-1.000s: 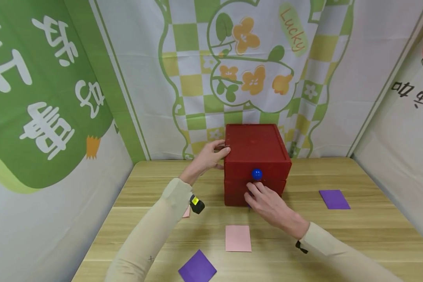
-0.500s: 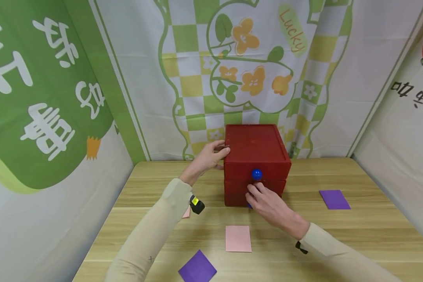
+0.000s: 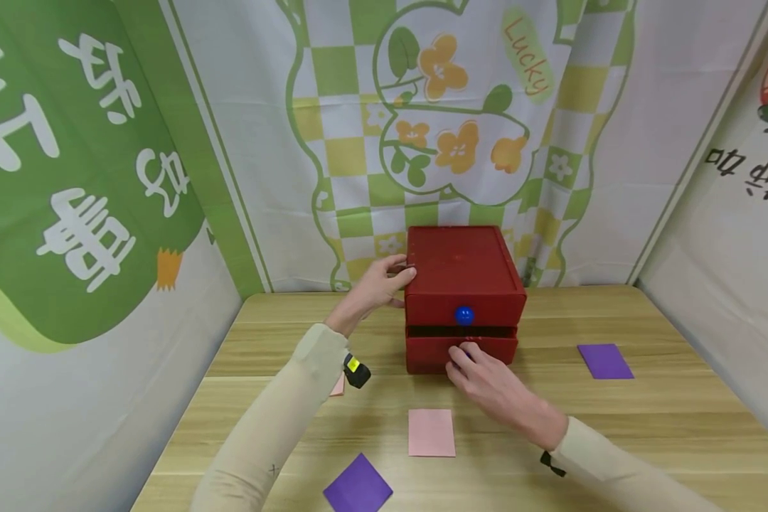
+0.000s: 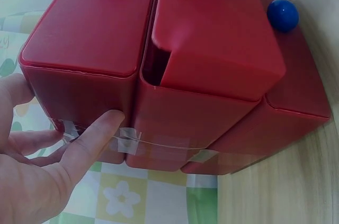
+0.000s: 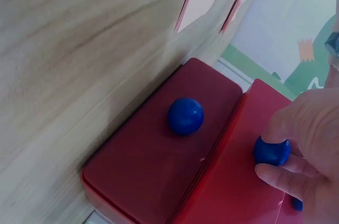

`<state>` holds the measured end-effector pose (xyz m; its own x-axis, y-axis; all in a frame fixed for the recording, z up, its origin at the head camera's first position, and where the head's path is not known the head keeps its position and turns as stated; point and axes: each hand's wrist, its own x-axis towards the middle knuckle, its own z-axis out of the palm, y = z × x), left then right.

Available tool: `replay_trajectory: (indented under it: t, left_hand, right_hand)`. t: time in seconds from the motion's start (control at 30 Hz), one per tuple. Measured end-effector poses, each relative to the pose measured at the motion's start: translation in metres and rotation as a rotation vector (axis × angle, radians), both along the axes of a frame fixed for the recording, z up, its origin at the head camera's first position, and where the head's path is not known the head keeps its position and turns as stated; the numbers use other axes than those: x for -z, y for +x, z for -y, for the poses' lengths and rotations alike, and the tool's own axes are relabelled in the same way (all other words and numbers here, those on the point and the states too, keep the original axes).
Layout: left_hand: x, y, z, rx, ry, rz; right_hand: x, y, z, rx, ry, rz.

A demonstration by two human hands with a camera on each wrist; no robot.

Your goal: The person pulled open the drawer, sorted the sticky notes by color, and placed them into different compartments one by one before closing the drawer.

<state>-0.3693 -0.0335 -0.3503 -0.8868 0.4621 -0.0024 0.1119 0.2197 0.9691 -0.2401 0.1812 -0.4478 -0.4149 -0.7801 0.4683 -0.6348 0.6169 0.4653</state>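
A red drawer cabinet (image 3: 457, 259) with round blue knobs stands on the table. Its middle drawer (image 3: 429, 355) is pulled slightly out, leaving a dark gap under the top drawer (image 3: 432, 309). My right hand (image 3: 493, 384) pinches the middle drawer's blue knob (image 5: 271, 152) between thumb and fingers. Against the cabinet's upper left side rests my left hand (image 3: 377, 284), fingers mostly straight. In the left wrist view one fingertip touches the top section's side wall, near clear tape (image 4: 127, 142). The bottom drawer (image 4: 299, 86) is closed.
A pink paper square (image 3: 432, 432) lies in front of the cabinet, with a purple one (image 3: 358, 487) nearer me. Another purple square (image 3: 604, 361) is at the right. Part of a second pink piece (image 3: 338, 385) shows beside my left sleeve. A printed curtain (image 3: 345, 156) hangs behind.
The middle drawer has come out towards me a little, from closed to slightly open, with my right hand on its knob. My left hand has stayed at the cabinet's side.
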Motion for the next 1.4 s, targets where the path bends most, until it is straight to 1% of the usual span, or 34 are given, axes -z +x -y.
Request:
replay_trajectory:
  t: [0.13, 0.23, 0.33, 0.47, 0.57, 0.7, 0.73, 0.8, 0.83, 0.9, 1.03, 1.17, 1.27, 1.4]
  left_hand:
    - [-0.001, 0.0, 0.0, 0.004, 0.002, 0.011]
    - [-0.004, 0.001, 0.0, 0.021, 0.006, 0.036]
    - [-0.011, 0.007, 0.001, 0.043, 0.005, 0.048]
    - [-0.02, 0.015, 0.001, 0.049, -0.01, 0.038]
    - [-0.017, 0.013, 0.001, 0.045, -0.007, 0.026]
    - [-0.005, 0.003, 0.0, 0.031, 0.013, 0.016]
    - [-0.004, 0.002, -0.001, 0.029, 0.015, 0.017]
    - [-0.001, -0.001, -0.001, 0.021, 0.018, 0.01]
    - [-0.001, 0.0, -0.001, 0.022, 0.018, 0.008]
    - [-0.001, 0.0, -0.001, 0.018, 0.018, 0.007]
    - [-0.001, 0.0, 0.0, 0.015, 0.013, 0.007]
    - [-0.002, 0.0, 0.0, 0.026, 0.018, 0.023]
    - [-0.007, 0.004, 0.0, 0.039, 0.023, 0.035]
    - [-0.017, 0.013, 0.001, 0.052, 0.008, 0.037]
  right_hand:
    - [0.0, 0.009, 0.001, -0.025, -0.008, -0.027]
    - [0.001, 0.016, 0.001, -0.03, 0.004, -0.024]
    - [0.0, 0.022, 0.0, -0.003, 0.046, 0.004]
    - [-0.002, 0.029, 0.002, 0.043, 0.085, 0.03]
    - [-0.003, 0.033, 0.002, 0.036, 0.068, 0.052]
    - [-0.003, 0.042, 0.001, 0.018, 0.046, 0.105]
    - [-0.003, 0.044, 0.001, 0.013, 0.042, 0.113]
    - [-0.003, 0.047, 0.001, -0.003, 0.027, 0.115]
    - [-0.002, 0.047, 0.0, -0.02, 0.011, 0.111]
    - [-0.001, 0.049, 0.0, -0.03, 0.002, 0.101]
    - [-0.001, 0.054, 0.001, -0.028, 0.007, 0.098]
    - [-0.003, 0.063, 0.002, -0.003, 0.056, 0.127]
    - [-0.004, 0.07, 0.002, -0.014, 0.07, 0.136]
    - [-0.004, 0.075, 0.002, -0.03, 0.049, 0.13]
